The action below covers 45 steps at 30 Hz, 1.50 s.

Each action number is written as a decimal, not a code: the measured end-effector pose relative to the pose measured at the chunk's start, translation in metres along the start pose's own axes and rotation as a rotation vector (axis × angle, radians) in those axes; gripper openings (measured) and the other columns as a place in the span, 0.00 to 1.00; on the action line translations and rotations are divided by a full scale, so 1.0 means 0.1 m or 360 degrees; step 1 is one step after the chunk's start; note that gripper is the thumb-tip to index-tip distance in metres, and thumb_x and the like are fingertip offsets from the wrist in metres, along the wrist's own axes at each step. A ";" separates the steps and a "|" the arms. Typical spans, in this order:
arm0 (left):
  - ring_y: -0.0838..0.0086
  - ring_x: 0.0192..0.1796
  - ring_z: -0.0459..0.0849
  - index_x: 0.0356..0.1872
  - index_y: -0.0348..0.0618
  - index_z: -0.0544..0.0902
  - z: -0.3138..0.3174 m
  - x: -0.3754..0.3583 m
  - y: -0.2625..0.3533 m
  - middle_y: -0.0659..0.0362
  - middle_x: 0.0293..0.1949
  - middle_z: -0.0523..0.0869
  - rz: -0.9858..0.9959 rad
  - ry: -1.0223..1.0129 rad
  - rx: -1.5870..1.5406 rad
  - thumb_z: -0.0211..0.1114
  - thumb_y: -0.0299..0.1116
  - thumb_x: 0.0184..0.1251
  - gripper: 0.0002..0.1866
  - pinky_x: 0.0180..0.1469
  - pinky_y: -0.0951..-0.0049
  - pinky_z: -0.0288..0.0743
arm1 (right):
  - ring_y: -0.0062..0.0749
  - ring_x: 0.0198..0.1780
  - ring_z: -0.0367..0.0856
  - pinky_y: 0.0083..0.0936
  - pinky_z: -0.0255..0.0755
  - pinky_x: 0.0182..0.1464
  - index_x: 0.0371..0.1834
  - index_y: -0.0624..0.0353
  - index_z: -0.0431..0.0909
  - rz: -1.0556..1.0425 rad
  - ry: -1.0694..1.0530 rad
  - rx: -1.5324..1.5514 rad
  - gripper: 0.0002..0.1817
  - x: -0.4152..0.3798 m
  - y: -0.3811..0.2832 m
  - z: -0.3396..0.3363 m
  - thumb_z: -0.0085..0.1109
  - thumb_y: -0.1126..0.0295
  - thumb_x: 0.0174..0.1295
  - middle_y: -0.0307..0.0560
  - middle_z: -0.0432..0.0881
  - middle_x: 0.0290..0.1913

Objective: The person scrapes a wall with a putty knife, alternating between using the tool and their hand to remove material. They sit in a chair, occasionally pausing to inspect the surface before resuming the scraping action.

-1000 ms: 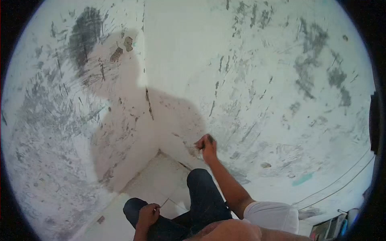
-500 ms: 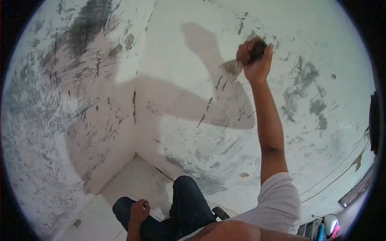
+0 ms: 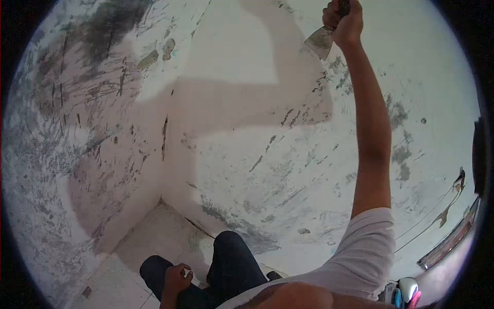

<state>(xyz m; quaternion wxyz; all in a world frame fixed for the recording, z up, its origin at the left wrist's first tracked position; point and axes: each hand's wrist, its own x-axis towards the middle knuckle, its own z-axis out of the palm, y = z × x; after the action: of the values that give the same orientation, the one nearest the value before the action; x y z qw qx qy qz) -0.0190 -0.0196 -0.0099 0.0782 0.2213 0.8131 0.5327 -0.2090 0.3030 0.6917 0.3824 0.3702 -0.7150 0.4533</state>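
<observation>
At the top of the view my right hand (image 3: pixel 346 26) is wrapped round the dark handle (image 3: pixel 344 7) of a putty knife. The broad, dusty metal blade (image 3: pixel 321 43) points down and left, close over the white wall (image 3: pixel 242 170). Grey patches and dark gouges mark the wall just below the blade. Low in the view, my left hand (image 3: pixel 177 278) is by my bent left knee (image 3: pixel 154 269), its fingers curled closed. A small pale patch shows between thumb and finger; I cannot tell what it is.
A second scuffed wall (image 3: pixel 67 170) meets this one in a corner on the left. Pale floor tiles (image 3: pixel 149 232) lie below. At right, wires (image 3: pixel 442 219) hang along the wall, near a framed object (image 3: pixel 448 234). Pink, blue and white items (image 3: pixel 409 291) stand at lower right.
My right hand has moved up and to the right with the putty knife, the arm now straighter. Its shadow has shifted up too. My left hand has barely moved; a pale patch now shows at its fingers.
</observation>
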 end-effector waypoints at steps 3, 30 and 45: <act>0.67 0.16 0.77 0.30 0.44 0.85 0.00 0.01 -0.01 0.58 0.12 0.75 -0.0089 -0.0029 -0.0040 0.71 0.33 0.48 0.08 0.24 0.67 0.71 | 0.22 0.08 0.46 0.23 0.39 0.12 0.13 0.47 0.59 0.0107 -0.0517 0.0789 0.31 0.30 -0.10 -0.31 0.38 0.39 0.69 0.31 0.51 0.09; 0.66 0.18 0.79 0.31 0.42 0.83 0.02 -0.03 -0.08 0.55 0.16 0.79 0.0019 -0.0018 0.0296 0.68 0.36 0.55 0.08 0.27 0.66 0.75 | 0.21 0.15 0.50 0.23 0.46 0.18 0.19 0.49 0.61 0.0159 0.0047 0.0025 0.24 -0.07 0.03 0.02 0.32 0.50 0.72 0.32 0.54 0.13; 0.62 0.21 0.80 0.31 0.47 0.85 -0.02 -0.03 0.05 0.56 0.16 0.78 -0.0185 -0.0087 0.0172 0.68 0.38 0.54 0.08 0.28 0.63 0.74 | 0.20 0.09 0.54 0.22 0.49 0.11 0.14 0.51 0.64 -0.0206 -0.0128 -0.0165 0.31 -0.13 -0.20 0.41 0.37 0.44 0.73 0.34 0.59 0.08</act>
<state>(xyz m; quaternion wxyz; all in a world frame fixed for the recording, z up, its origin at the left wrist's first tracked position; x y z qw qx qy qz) -0.0154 -0.0213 -0.0048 0.1190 0.1922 0.8497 0.4763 -0.1943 0.2615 0.6752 0.4005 0.4134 -0.7268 0.3749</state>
